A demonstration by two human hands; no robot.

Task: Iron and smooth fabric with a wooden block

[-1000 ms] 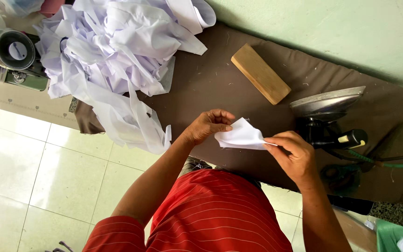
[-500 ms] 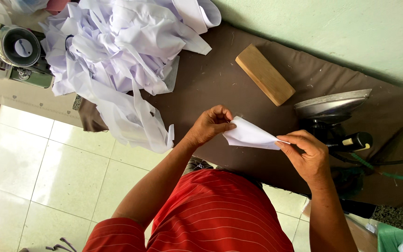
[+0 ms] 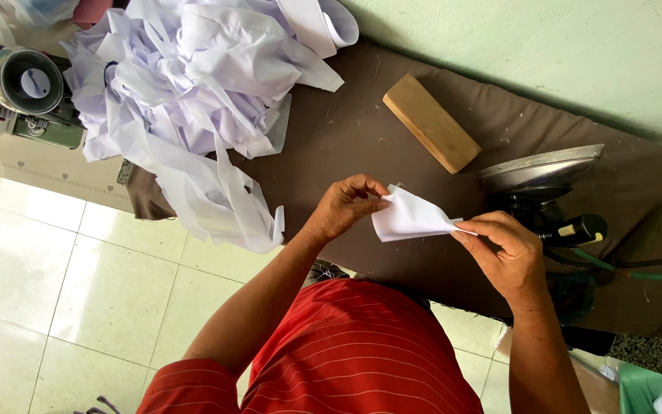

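Note:
A small folded piece of white fabric (image 3: pixel 411 218) is held between both hands just above a brown padded table (image 3: pixel 346 146). My left hand (image 3: pixel 346 205) pinches its left edge with the fingers curled. My right hand (image 3: pixel 503 251) grips its pointed right end between thumb and fingers. The piece hangs in the air in front of my red striped shirt (image 3: pixel 362 353).
A big heap of white fabric pieces (image 3: pixel 201 84) lies at the table's left end, spilling over its edge. A wooden block (image 3: pixel 430 123) rests at the back. An iron (image 3: pixel 545 180) stands on its rest to the right. A sewing machine (image 3: pixel 21 84) sits far left.
The fabric piece has been turned and drawn out a little between the hands, which have shifted slightly apart. Nothing else has moved.

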